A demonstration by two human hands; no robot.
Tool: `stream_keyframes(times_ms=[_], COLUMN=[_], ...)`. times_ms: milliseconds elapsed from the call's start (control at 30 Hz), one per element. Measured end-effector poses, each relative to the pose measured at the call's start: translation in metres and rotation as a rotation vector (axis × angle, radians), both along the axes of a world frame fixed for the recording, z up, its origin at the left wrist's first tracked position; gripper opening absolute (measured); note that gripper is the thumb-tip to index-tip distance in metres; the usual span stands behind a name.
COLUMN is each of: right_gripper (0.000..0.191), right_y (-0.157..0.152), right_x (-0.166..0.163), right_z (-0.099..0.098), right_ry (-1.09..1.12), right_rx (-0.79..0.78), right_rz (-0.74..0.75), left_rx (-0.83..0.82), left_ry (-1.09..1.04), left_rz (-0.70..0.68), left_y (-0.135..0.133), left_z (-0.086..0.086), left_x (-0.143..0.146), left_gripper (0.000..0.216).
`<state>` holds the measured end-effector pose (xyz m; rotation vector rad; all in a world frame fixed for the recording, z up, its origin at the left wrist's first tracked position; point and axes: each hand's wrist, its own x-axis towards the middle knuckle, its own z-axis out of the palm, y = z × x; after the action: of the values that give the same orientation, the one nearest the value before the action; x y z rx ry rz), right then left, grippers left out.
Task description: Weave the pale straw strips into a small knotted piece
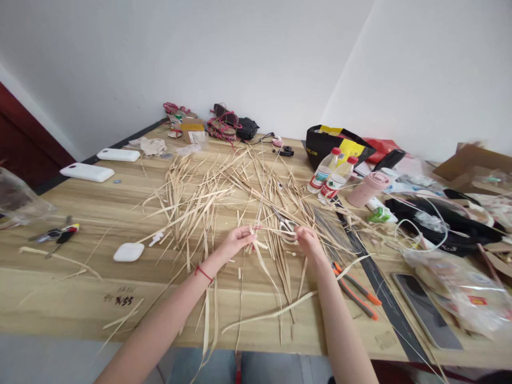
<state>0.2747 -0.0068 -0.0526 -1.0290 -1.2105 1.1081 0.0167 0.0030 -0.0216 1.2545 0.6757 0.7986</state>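
Note:
My left hand (240, 238) is closed, its fingertips pinching pale flat straw strips (262, 261) that hang down from the grip. My right hand (307, 240) is also closed, gripping the end of a strip that runs across between both hands. Thin white strings (264, 200) rise from beside my left fingers toward the back of the table. A pair of scissors (287, 226) lies just left of my right hand, partly hidden. Loose straw strips (200, 194) are spread in a wide heap behind and under my hands. Pliers with orange and grey handles (356, 293) lie beside my right forearm.
Two water bottles (323, 172), a pink cup (368, 189) and a black and yellow bag (320, 141) stand at the right back. A phone (426, 309) lies near the right front edge. A white earphone case (128, 252) and keys (60, 234) lie to the left.

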Motion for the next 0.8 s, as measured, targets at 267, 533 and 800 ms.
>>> stream_keyframes(times_ms=[267,533,800], right_gripper=[0.013,0.018,0.021], right_y=[-0.007,-0.012,-0.024], right_x=[-0.018,-0.036,-0.059], right_z=[0.009,0.018,0.026], right_ry=[-0.412,-0.47,-0.501], right_rx=[0.025,0.119,0.156], right_rz=[0.082,0.07,0.093], left_rx=[-0.048,-0.053,-0.017], left_ry=[0.016,-0.013,0.067], left_rz=[0.061,-0.023,-0.064], left_y=[-0.003,0.0,-0.003], left_z=[-0.009,-0.012,-0.014], left_x=[0.002,0.003,0.009], left_gripper=[0.068,0.051,0.049])
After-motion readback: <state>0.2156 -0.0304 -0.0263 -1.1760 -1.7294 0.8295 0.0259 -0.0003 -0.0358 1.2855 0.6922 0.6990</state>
